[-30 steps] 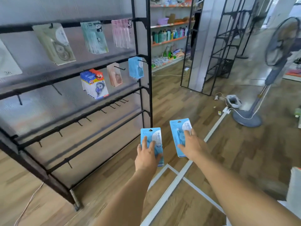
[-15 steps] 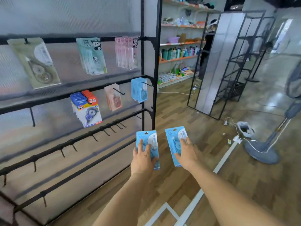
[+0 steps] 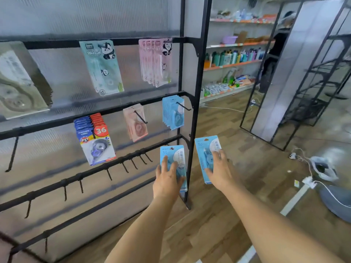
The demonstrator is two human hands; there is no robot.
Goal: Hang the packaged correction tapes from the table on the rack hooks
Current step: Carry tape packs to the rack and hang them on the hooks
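Each hand, left hand and right hand, holds a blue pack beside the rack.

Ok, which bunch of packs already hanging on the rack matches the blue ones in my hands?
The light blue stack on the middle rail's rightmost hook, beside the rack's upright post. The other hanging stacks are pink, peach, mint green or dark blue with red.

Two bare forearms come up from the near edge, one left of centre and one to the right, each ending in a bare hand. No sleeve covers either arm as far back as they show; the skin is uncovered from the near edge to the wrist. The left hand carries no ring, watch or band, and the right hand is just as plain. Fingernails are short, without polish as far as I can tell. Nothing more of the person is visible.
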